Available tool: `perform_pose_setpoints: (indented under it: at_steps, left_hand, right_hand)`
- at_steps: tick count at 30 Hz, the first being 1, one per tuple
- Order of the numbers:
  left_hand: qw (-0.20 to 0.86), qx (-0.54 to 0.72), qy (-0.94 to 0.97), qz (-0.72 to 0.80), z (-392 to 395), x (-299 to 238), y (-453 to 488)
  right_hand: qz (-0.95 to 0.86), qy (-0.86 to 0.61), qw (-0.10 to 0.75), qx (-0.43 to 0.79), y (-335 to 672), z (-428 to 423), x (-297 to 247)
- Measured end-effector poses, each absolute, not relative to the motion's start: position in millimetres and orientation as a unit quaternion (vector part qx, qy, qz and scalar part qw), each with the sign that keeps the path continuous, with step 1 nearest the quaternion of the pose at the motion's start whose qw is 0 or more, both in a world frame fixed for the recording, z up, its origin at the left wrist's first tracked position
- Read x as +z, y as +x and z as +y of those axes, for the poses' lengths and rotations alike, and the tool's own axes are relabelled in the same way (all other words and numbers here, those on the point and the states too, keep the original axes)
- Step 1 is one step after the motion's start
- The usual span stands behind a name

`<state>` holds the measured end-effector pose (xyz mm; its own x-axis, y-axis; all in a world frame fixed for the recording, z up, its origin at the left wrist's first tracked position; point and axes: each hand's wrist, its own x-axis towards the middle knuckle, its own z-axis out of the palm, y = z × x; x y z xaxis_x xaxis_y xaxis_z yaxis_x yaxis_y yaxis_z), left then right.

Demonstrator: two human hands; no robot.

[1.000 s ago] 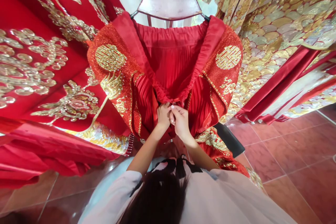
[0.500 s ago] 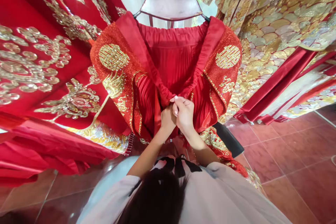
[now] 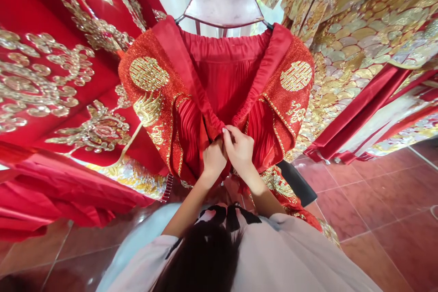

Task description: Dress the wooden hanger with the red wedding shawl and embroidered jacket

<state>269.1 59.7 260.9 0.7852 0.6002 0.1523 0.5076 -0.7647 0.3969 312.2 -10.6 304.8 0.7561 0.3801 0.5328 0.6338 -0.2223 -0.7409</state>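
A red skirt (image 3: pixel 228 75) with a gathered elastic waistband (image 3: pixel 253 84) hangs open in front of me. Gold round emblems and beaded edges decorate its glittering outer panels, with pleats between them. It hangs by both sides from a dark-edged hanger (image 3: pixel 224 5) with a pale middle. At the near middle of the waistband, my right hand (image 3: pixel 240 148) is closed, thumb and finger pinching the band's edge. My left hand (image 3: pixel 215 157) is curled closed against it, just below the band; its fingertips are hidden behind the cloth.
A red gown (image 3: pixel 30 54) with silver-gold beading hangs at left. Gold scale-patterned garments (image 3: pixel 356 41) hang at right. Below the skirt are embroidered red cloth (image 3: pixel 280 182) and a dark flat edge (image 3: pixel 301 185). The floor (image 3: pixel 383 196) is reddish tile.
My hands have loosened from a tight clasp. The left hand has moved slightly left and the right fingers have straightened into a pinch on the waistband. The skirt stays on the hanger.
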Motion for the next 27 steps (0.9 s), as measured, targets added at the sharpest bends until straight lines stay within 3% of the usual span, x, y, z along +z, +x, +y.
perform_pose_setpoints:
  at_steps: [12, 17, 20, 24, 27]
  left_hand:
    - [0.192, 0.459, 0.827, 0.263, 70, 245, 253]
    - [0.213, 0.504, 0.808, 0.218, 82, 256, 273]
    - [0.171, 0.503, 0.817, 0.223, 89, 262, 282]
    - [0.147, 0.487, 0.832, 0.223, 93, 278, 289]
    - [0.197, 0.486, 0.838, 0.151, 91, 294, 286]
  right_hand:
    - [-0.402, -0.753, 0.519, 0.046, 280, -29, 284]
    - [-0.262, -0.75, 0.598, -0.103, 305, -23, 292]
    - [-0.224, -0.762, 0.583, -0.172, 333, -10, 295]
    - [-0.275, -0.744, 0.577, -0.195, 357, -1, 301]
    - [-0.357, -0.7, 0.603, -0.141, 355, -7, 314]
